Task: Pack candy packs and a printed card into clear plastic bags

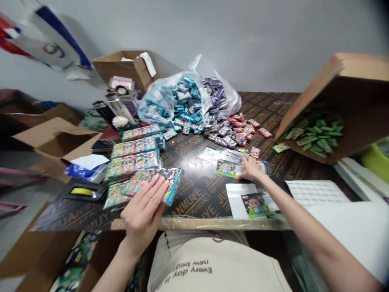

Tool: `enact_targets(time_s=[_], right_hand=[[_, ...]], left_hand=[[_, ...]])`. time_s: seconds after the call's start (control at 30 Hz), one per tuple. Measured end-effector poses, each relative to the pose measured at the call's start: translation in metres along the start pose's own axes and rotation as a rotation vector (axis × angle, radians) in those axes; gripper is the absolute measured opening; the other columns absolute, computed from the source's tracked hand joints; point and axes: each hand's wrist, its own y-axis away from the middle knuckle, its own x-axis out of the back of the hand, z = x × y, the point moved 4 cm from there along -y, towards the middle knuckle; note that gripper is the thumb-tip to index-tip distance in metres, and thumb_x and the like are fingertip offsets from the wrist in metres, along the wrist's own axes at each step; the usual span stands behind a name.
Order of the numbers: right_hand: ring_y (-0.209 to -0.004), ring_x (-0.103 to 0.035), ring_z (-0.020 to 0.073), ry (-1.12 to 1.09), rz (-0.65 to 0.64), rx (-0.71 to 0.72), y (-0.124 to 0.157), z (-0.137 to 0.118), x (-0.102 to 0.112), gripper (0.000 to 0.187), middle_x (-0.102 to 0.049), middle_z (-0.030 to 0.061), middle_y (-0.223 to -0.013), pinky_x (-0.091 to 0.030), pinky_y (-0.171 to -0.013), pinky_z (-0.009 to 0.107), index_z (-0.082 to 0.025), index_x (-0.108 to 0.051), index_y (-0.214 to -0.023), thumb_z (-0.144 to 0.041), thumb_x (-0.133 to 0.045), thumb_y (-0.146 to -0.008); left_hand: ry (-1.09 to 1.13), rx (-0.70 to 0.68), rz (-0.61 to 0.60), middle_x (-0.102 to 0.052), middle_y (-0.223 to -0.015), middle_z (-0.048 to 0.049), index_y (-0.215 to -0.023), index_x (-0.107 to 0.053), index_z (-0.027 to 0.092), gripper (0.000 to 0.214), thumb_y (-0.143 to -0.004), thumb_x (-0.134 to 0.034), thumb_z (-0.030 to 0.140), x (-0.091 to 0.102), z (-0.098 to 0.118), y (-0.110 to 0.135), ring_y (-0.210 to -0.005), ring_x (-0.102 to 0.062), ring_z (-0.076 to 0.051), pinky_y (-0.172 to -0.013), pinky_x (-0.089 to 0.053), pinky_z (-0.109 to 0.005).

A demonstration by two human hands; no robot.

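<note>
My left hand [145, 209] lies over a wrapped pack of small colourful boxes [173, 187], its thumb hidden beneath and its fingers along the top. That pack rests against rows of similar packs [133, 160] stacked on the left of the table. On the right, my right hand [251, 168] has its fingers bent down and pinched at a clear plastic bag with a black and green print [226, 168]. Nearer to me lies a second printed bag [257, 205] on white material. Small red packets [254, 152] are just beyond my right hand.
Plastic bags spill blue packets [187, 99] and purple packets [214, 91] at the back. A tilted carton [316, 89] with green packets [323, 136] stands at the right. Bottles [117, 107], an open carton [57, 140] and a black tape-like tool [83, 191] are at the left.
</note>
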Motion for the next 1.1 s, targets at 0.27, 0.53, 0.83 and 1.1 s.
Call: enact_targets(time_s=[0.27, 0.53, 0.83, 1.1], right_hand=[[-0.070, -0.050, 0.0198, -0.378, 0.281, 0.159, -0.025, -0.008, 0.015, 0.018, -0.056, 0.0050, -0.070, -0.031, -0.068, 0.032, -0.018, -0.047, -0.072, -0.035, -0.053, -0.073], [-0.047, -0.047, 0.0102, -1.562, 0.122, 0.026, 0.039, -0.103, 0.068, 0.027, -0.053, -0.0049, -0.053, -0.035, -0.051, 0.022, -0.020, -0.050, -0.079, -0.039, -0.063, -0.066], [-0.062, -0.053, 0.0147, -1.533, 0.062, -0.055, 0.106, -0.163, 0.038, 0.034, -0.056, -0.0005, -0.070, -0.043, -0.062, 0.029, -0.020, -0.047, -0.075, -0.041, -0.069, -0.060], [-0.093, -0.051, 0.0232, -0.991, 0.389, 0.366, 0.091, -0.138, 0.103, 0.051, -0.056, 0.0063, -0.097, -0.038, -0.085, 0.038, -0.023, -0.049, -0.106, -0.037, -0.070, -0.062]], left_hand=[[-0.435, 0.176, -0.234, -0.055, -0.122, -0.0086, -0.122, -0.050, 0.022, 0.039, -0.084, -0.045, 0.028, -0.045, -0.096, 0.072, -0.115, -0.047, -0.030, -0.099, -0.029, -0.049], [0.401, 0.574, -0.118, -0.042, -0.134, -0.0089, -0.128, -0.041, 0.021, 0.059, -0.077, -0.053, 0.046, -0.075, -0.052, 0.014, -0.126, -0.034, -0.026, -0.106, -0.020, -0.044], [1.898, 1.077, -0.326, -0.061, -0.111, -0.0135, -0.119, -0.051, 0.010, 0.061, -0.077, -0.041, 0.054, -0.150, 0.030, -0.013, -0.107, -0.053, -0.029, -0.096, -0.034, -0.042], [1.687, 1.096, -0.480, -0.064, -0.103, -0.0105, -0.109, -0.059, 0.013, 0.053, -0.069, -0.057, 0.048, -0.148, 0.029, 0.013, -0.097, -0.056, -0.026, -0.087, -0.040, -0.036]])
